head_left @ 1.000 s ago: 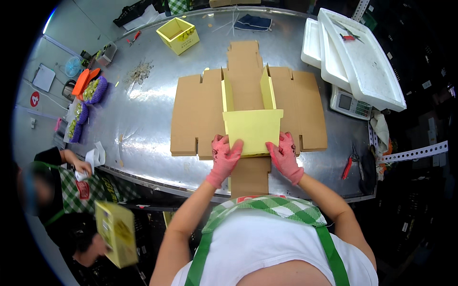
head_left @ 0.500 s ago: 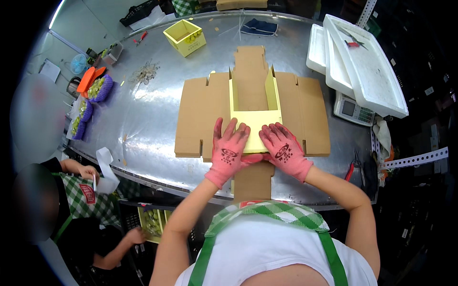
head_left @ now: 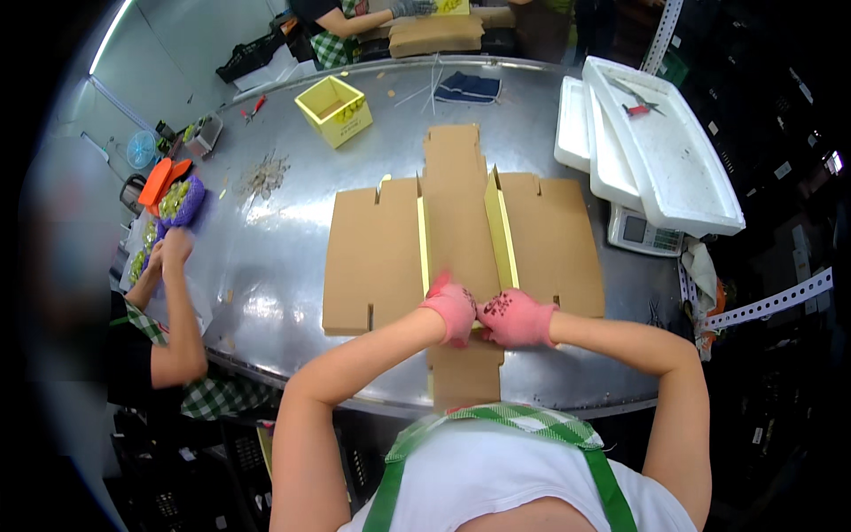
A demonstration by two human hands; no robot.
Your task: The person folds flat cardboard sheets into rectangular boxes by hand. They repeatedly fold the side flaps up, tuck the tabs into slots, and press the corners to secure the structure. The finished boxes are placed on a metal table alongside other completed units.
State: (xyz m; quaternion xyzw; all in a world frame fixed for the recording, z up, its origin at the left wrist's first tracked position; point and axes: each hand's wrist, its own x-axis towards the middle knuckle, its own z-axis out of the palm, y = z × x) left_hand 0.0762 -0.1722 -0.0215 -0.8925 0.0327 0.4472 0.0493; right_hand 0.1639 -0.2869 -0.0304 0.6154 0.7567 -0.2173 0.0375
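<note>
The carton [head_left: 456,222] lies unfolded on the metal counter [head_left: 257,266], midway along its near edge, brown inside up. Two narrow yellow walls [head_left: 502,232] stand on either side of its middle panel, wide brown flaps spread flat beyond them, and a tongue runs toward the counter's near edge.

At the near end of the middle panel, the left hand [head_left: 454,310] and right hand [head_left: 517,317], both in pink gloves, press close together with fingers curled; whether they pinch the cardboard or only push on it, I cannot tell.

Toward the far edge are an open yellow box [head_left: 350,129] and a dark blue cloth [head_left: 468,87]. A red-handled tool [head_left: 254,109] lies near the far left corner, with scattered debris [head_left: 264,176] nearer. Grapes [head_left: 180,202] in purple netting sit along the left edge, a co-worker's hands [head_left: 173,248] beside them. White foam trays [head_left: 678,151] lean stacked at the right edge, over a scale [head_left: 645,232].
</note>
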